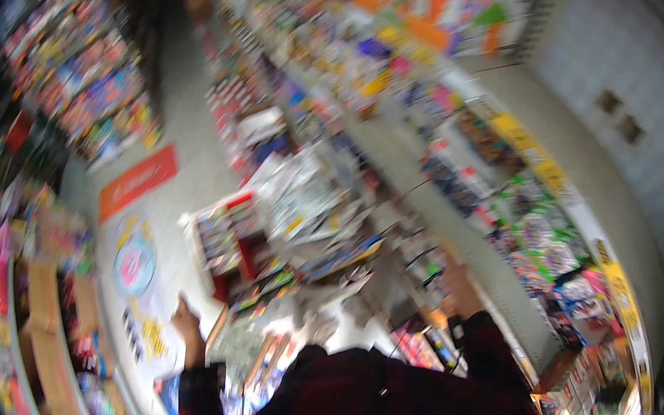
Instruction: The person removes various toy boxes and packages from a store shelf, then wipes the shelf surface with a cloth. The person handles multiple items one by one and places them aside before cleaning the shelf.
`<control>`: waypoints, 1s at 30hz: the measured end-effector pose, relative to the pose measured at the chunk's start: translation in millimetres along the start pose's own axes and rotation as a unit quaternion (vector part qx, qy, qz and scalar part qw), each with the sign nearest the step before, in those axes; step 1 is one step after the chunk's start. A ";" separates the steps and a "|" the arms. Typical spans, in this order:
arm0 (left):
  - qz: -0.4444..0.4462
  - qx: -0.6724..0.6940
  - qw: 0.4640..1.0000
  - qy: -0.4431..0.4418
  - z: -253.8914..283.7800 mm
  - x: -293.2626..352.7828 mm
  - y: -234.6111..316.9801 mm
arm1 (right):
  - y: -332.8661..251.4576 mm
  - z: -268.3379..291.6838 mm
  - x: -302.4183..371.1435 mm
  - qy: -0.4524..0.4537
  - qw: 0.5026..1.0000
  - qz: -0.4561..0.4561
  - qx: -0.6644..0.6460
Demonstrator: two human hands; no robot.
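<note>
My left hand (186,326) is over the pale aisle floor at the left, beside a low display box (211,254) with a white-and-red rim. One of its fingers stretches away from me, and I see nothing held in it. My right hand (460,284) is beside the lower shelf at the right, near small packaged goods; motion smears its fingers. Between the hands, farther off, lies a heap of crumpled clear plastic packaging (305,194). It rests on and beside the box, which holds rows of small colourful packs.
Shelves with colourful packets and yellow label strips (548,173) run along the right. Cardboard boxes (52,357) stand on a shelf at the left. A red floor sticker (137,182) and a round blue-and-pink floor print (135,267) mark the aisle. Packed racks (79,65) stand at the far left.
</note>
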State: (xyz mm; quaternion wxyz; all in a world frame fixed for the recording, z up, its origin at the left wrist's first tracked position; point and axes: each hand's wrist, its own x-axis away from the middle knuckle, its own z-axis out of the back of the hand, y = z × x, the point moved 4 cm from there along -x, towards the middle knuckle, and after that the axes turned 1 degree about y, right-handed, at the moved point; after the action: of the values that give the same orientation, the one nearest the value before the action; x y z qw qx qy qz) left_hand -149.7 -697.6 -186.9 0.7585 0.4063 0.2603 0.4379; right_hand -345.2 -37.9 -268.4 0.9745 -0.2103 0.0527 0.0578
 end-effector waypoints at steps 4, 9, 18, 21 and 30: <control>-0.015 0.174 0.973 -0.149 -59.8 70.8 78.2 | -40.2 48.9 39.6 -0.054 0.936 -0.193 -0.290; -0.083 0.293 0.834 -0.461 -123.4 211.3 181.8 | -176.5 152.2 56.7 0.031 0.972 0.039 -0.231; -0.314 0.258 0.606 -0.684 -143.0 334.4 281.1 | -301.5 311.9 105.6 -0.192 0.940 0.243 -0.147; -0.373 0.214 0.572 -0.699 -146.0 331.6 310.4 | -302.1 362.1 99.3 -0.123 0.958 0.232 -0.117; -0.564 0.239 0.567 -0.550 -152.9 272.8 459.9 | -289.7 496.2 -69.8 0.083 0.992 0.089 -0.029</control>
State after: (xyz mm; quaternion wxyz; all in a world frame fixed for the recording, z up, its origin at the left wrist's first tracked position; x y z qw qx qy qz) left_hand -341.6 -267.6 109.1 0.7233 0.5059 0.0643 -0.4655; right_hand -336.2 -99.9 307.0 0.9513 -0.2372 0.1499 0.1279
